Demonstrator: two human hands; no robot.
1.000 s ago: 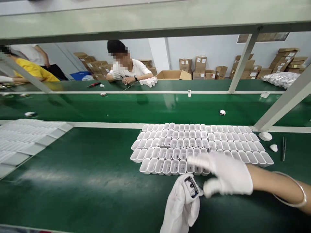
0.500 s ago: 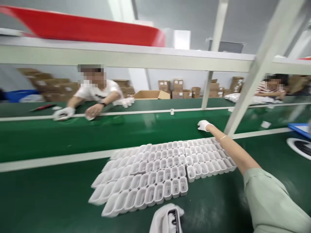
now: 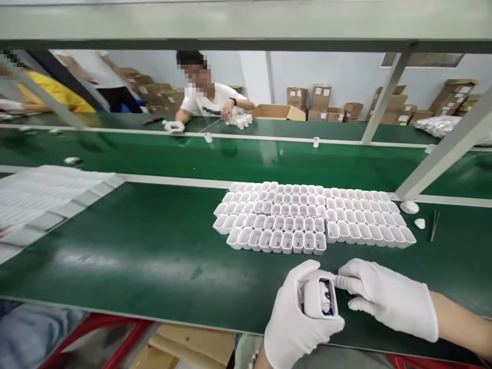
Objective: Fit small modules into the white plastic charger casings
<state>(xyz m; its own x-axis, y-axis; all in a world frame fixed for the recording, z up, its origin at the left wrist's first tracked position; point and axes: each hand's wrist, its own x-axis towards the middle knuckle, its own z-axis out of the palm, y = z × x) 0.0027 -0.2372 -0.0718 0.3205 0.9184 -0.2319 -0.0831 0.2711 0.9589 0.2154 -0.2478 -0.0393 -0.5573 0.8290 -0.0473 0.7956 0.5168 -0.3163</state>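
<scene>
My left hand (image 3: 298, 323), in a white glove, is wrapped round a small white plastic case (image 3: 320, 298) whose open end shows dark parts inside. My gloved right hand (image 3: 388, 298) is just to its right, fingers pinched at the case's edge on something small and dark that I cannot make out. Both hands hover over the near edge of the green bench (image 3: 154, 256). Just beyond them lies a block of several rows of empty white cases (image 3: 307, 218), open ends up.
A white puck (image 3: 409, 207), a small white piece (image 3: 419, 223) and tweezers (image 3: 434, 225) lie right of the cases. White trays (image 3: 46, 197) sit at left. A green conveyor (image 3: 230, 161) runs behind; people work across it. Slanted frame posts (image 3: 442, 154) stand at right.
My right hand has come back from a far reach across the conveyor and now meets the case in my left hand. The view has swung back down to the bench.
</scene>
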